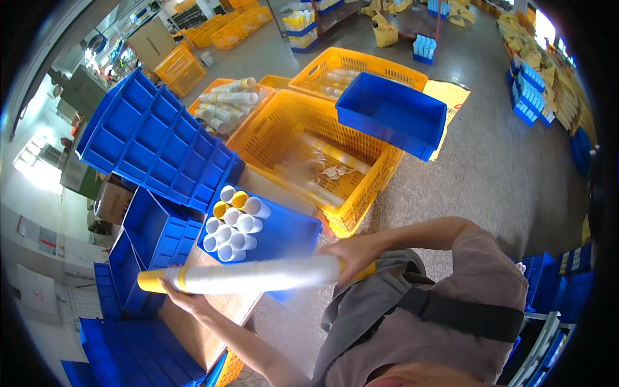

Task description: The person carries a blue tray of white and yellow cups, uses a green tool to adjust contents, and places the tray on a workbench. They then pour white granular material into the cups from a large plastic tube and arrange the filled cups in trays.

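A long stack of nested white cups with yellow ones at its ends [251, 276] lies across in front of me, its right part blurred. My left hand [184, 297] is closed round the stack near its yellow left end, gripping from below. At the opposite end my right hand [354, 255] is wrapped round it, close to my body. Just beyond the stack is a blue bin [290, 222]. White and yellow cups [233, 226] stand in rows in its left part, with open mouths facing up.
Beyond the bin stands a yellow crate [271, 122] with a few cup stacks lying inside. A blue bin [393, 106] rests on its far right corner. Nested blue bins [155, 138] rise at left, above a wooden tabletop [193, 332]. More cup stacks [225, 106] fill another crate.
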`<state>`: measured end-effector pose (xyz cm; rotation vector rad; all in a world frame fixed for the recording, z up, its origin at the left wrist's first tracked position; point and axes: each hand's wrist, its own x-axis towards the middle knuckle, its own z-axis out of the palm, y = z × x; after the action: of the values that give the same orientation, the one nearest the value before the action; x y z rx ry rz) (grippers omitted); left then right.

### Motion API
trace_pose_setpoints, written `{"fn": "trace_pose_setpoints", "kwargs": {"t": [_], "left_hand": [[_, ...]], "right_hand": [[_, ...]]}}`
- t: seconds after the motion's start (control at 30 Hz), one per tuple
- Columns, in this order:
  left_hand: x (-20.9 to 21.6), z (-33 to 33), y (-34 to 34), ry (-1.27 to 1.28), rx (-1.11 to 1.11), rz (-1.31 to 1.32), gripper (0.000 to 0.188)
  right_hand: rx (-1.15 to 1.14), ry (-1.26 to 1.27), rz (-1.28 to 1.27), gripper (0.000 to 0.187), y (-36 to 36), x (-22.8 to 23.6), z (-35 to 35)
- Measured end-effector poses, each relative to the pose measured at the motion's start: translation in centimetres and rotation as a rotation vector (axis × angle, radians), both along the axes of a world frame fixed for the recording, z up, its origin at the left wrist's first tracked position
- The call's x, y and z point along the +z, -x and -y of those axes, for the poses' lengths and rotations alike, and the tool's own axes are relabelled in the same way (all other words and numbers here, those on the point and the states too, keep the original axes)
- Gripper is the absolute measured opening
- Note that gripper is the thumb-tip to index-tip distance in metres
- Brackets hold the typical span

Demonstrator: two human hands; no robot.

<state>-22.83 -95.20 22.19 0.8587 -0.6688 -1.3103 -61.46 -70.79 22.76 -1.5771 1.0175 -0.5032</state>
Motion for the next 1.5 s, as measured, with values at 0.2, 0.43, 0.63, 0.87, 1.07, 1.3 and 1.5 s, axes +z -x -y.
{"fn": "trace_pose_setpoints", "kwargs": {"t": [0.2,0.43,0.63,0.87,1.07,1.3,1.5], "left_hand": [[-5.9,-6.8,-6.3,-0.21,-0.044,0.123,0.072],[-8.8,-14.0,2.8,-0.468,-0.519,-0.571,0.068],[-1.3,-19.7,7.8,-0.849,-0.331,-0.85,0.067],[2.2,-16.3,9.8,-0.815,-0.418,-0.34,0.048],[1.6,-15.5,11.3,-0.822,-0.113,-0.528,0.053],[0.0,-14.2,11.1,-0.804,-0.281,-0.736,0.071],[0.2,-13.6,13.9,-0.89,-0.316,-0.542,0.061]], "right_hand": [[0.389,-0.286,0.736,0.053,-11.8,4.2,0.7],[-0.547,-0.892,1.013,0.06,-17.6,-4.7,11.3],[-0.419,-0.821,0.933,0.036,-18.1,-10.5,13.4],[-0.155,-0.936,0.879,0.046,-16.2,-11.7,16.3],[-0.273,-0.654,0.678,0.036,-16.9,-15.3,18.9],[-0.04,-0.376,0.625,0.045,-12.9,-17.6,17.3],[-0.768,-1.36,1.064,0.059,-7.0,-17.6,18.3]]}}
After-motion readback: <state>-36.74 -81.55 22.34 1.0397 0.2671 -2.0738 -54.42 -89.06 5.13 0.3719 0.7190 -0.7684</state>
